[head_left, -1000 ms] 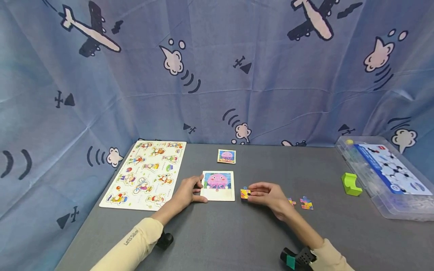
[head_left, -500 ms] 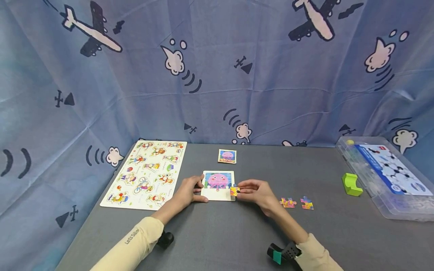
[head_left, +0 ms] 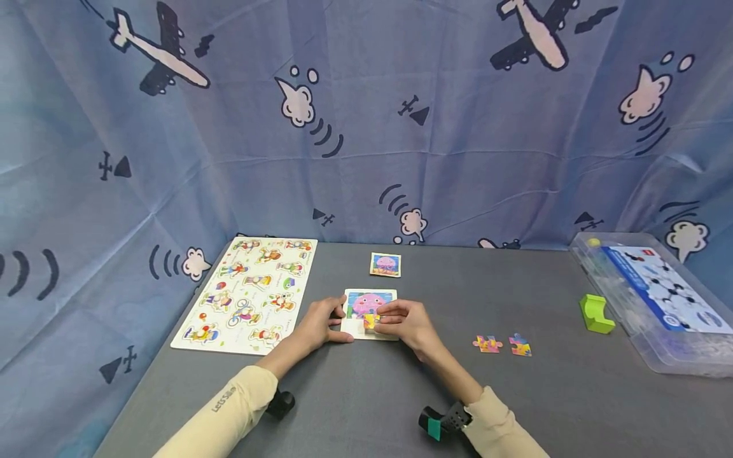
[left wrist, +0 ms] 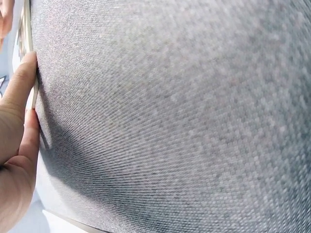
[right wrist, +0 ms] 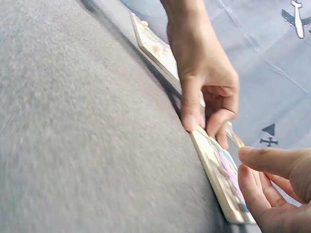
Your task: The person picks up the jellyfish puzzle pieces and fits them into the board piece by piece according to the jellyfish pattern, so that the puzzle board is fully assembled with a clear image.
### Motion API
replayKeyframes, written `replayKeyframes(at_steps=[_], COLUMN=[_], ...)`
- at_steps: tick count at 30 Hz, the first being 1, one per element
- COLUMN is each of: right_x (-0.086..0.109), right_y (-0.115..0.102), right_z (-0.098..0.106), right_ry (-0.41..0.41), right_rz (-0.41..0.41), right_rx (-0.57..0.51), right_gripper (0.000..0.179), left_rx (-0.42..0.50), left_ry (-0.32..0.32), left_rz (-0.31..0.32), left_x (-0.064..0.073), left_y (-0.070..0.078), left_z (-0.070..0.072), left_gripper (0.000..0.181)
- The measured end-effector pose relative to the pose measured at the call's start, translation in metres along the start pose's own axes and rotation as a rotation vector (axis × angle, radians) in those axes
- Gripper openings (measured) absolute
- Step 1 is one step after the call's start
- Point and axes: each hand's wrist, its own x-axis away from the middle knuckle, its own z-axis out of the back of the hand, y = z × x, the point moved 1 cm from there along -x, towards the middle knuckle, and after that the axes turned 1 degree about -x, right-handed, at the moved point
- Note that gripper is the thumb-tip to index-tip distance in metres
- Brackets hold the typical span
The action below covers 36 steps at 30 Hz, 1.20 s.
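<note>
A small square puzzle board with a white frame lies in mid-table, its upper part filled with a pink octopus picture. My left hand holds it by the left side, thumb at the near corner and fingers at the left edge, which the right wrist view shows too. Between the thumb and fingers of my right hand is pinched a yellow and pink jigsaw piece, over the board's bare lower strip. In the right wrist view, the board lies beneath my right fingers, and the piece is mostly hidden.
Two loose jigsaw pieces, one pink-yellow and one blue-cornered, lie to the right. A small octopus picture card is behind the board. A large picture board lies left; a green block and clear plastic case are right.
My right hand has carried the jigsaw piece leftward, from beside the puzzle board to over its lower strip. My left hand has stayed at the board's left edge.
</note>
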Motion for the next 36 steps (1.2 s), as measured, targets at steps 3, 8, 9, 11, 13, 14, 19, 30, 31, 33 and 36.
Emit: replayKeyframes(at_steps=[3,8,9,11,13,14,19,30,31,33,36], right_x=[-0.001,-0.004,-0.004,-0.004,-0.005,-0.005,-0.007,-0.009,-0.009,-0.010,-0.010], right_y=[0.001,0.003,0.003,0.004,0.005,0.005,0.005,0.003,0.003,0.003,0.002], right_z=[-0.009,-0.020,-0.022,-0.024,-0.026,-0.027,-0.032,-0.039,-0.039,-0.037,-0.035], right_ry=[0.033,0.078,0.083,0.084,0.086,0.088,0.094,0.060,0.057,0.054,0.070], right_rz=[0.025,0.094,0.108,0.137,0.152,0.159,0.193,0.229,0.222,0.207,0.186], right_rx=[0.078,0.178,0.195,0.219,0.240,0.247,0.285,0.319,0.322,0.328,0.316], right_gripper=[0.025,0.023,0.023,0.023,0.023,0.022,0.021,0.023,0.023,0.022,0.023], left_rx=[-0.010,-0.011,-0.009,-0.001,0.013,0.020,0.034,0.022,0.028,0.036,0.046], left_ry=[0.000,0.001,0.001,0.004,0.006,0.007,0.012,0.010,0.010,0.010,0.017], left_rz=[-0.010,-0.030,-0.031,-0.029,-0.028,-0.026,-0.043,-0.048,-0.050,-0.051,-0.055], left_x=[-0.001,-0.002,-0.002,-0.002,-0.002,-0.002,-0.001,0.000,0.000,0.000,0.000], left_y=[-0.002,-0.002,-0.002,-0.002,-0.001,0.000,0.001,-0.001,-0.001,-0.002,-0.003], left_z=[-0.001,-0.002,-0.002,-0.003,-0.002,-0.002,-0.002,0.001,0.001,0.001,0.000], left_gripper=[0.037,0.038,0.038,0.037,0.036,0.036,0.035,0.058,0.055,0.056,0.065])
